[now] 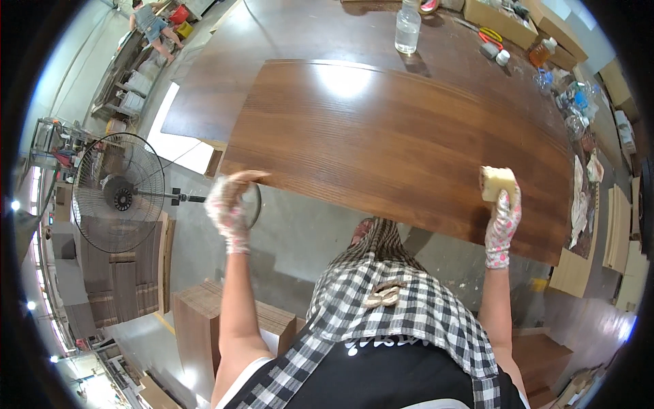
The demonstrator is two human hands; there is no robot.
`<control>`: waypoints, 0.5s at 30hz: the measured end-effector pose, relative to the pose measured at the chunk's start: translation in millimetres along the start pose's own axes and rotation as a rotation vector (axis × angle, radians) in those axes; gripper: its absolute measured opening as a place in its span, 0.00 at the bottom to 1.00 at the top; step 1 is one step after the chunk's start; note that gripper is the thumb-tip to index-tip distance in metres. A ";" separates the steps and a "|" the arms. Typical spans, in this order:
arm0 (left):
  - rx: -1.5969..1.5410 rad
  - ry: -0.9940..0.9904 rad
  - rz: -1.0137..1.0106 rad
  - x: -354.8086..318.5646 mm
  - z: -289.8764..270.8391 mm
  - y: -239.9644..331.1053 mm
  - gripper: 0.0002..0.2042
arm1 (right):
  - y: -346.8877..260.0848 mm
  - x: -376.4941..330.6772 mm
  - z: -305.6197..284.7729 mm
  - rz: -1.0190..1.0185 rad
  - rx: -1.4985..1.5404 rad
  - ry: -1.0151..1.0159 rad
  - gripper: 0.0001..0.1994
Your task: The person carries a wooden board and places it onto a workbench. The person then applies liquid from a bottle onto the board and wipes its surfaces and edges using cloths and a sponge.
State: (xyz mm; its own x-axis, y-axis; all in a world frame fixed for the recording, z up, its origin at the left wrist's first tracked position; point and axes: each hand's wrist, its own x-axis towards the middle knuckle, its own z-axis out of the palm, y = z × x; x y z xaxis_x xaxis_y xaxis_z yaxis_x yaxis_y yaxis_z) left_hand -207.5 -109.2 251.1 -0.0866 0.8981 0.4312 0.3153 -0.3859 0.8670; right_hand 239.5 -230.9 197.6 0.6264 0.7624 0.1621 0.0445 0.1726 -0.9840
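A brown wood-grain board lies on the worktable in front of me. My left hand, in a white glove with a pink pattern, is at the board's near left corner. Its fingers curl together against the edge, and the hand is slightly blurred. Over the right part of the board, my right hand, gloved alike, grips a cream sponge block. Brown stain marks the sponge's left side.
A clear bottle stands beyond the board. Scissors, an amber bottle and plastic bottles lie at the right. A standing fan is at my left, above stacked panels. Another person works far left.
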 end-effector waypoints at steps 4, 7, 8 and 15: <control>0.333 -0.377 0.480 -17.2 80.7 24.2 0.08 | 14.2 45.0 54.8 -0.144 -0.092 -0.126 0.20; 0.558 -0.496 0.578 -56.6 110.5 13.0 0.21 | 50.4 91.6 101.7 -0.099 -0.024 -0.165 0.21; 0.534 -0.652 0.514 -62.6 118.5 17.4 0.27 | 61.5 111.3 111.3 -0.135 -0.046 -0.193 0.22; 0.672 -0.800 0.672 -69.0 133.9 11.1 0.23 | 61.3 188.6 166.8 -0.198 -0.446 -0.167 0.23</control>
State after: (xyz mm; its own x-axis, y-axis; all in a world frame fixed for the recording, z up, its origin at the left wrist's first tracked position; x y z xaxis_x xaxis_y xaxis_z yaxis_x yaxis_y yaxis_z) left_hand -71.5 -147.1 197.5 0.8052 0.5317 0.2625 0.5160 -0.8464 0.1315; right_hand 230.6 27.5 180.2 0.4409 0.8379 0.3217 0.5002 0.0682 -0.8632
